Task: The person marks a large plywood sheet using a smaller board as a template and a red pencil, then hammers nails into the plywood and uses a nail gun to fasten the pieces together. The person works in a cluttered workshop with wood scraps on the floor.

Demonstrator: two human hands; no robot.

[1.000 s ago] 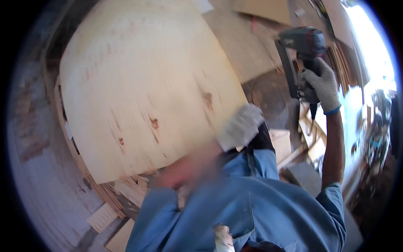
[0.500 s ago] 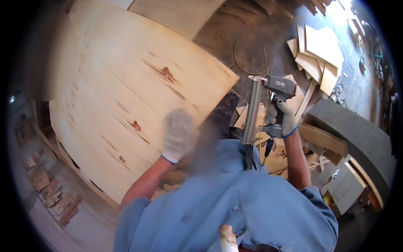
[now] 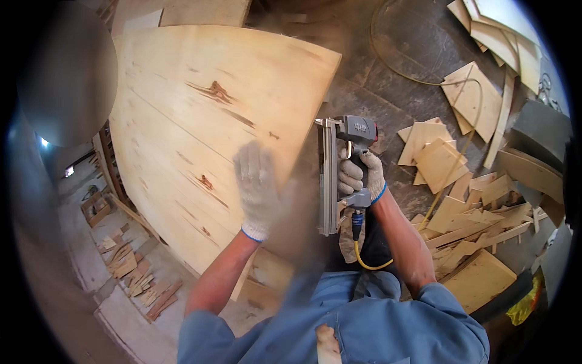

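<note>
A large pale plywood sheet [image 3: 163,103] with brown knots spreads across the left and middle of the head view. My left hand [image 3: 257,191], in a white knitted glove with a blue cuff, lies flat on it near the right edge, fingers stretched out. My right hand [image 3: 370,173], gloved alike, is wrapped round the handle of a pneumatic nail gun [image 3: 357,127]. The gun stands just off the sheet's right edge, its long metal magazine [image 3: 328,182] upright in the picture. From the blue fitting at its base runs a yellow air hose [image 3: 370,266].
Plywood offcuts [image 3: 439,161] and wood scraps [image 3: 473,224] litter the dark floor at right. Another stack of boards [image 3: 500,33] lies at the far right. The hose [image 3: 418,79] loops over the floor. More wood strips [image 3: 136,273] lie at lower left. A blurred round shape [image 3: 70,79] blocks the upper left.
My right hand has brought the nail gun leftward, closer to the sheet's edge. My left hand stays flat on the sheet. The whole view has shifted, showing more floor at right.
</note>
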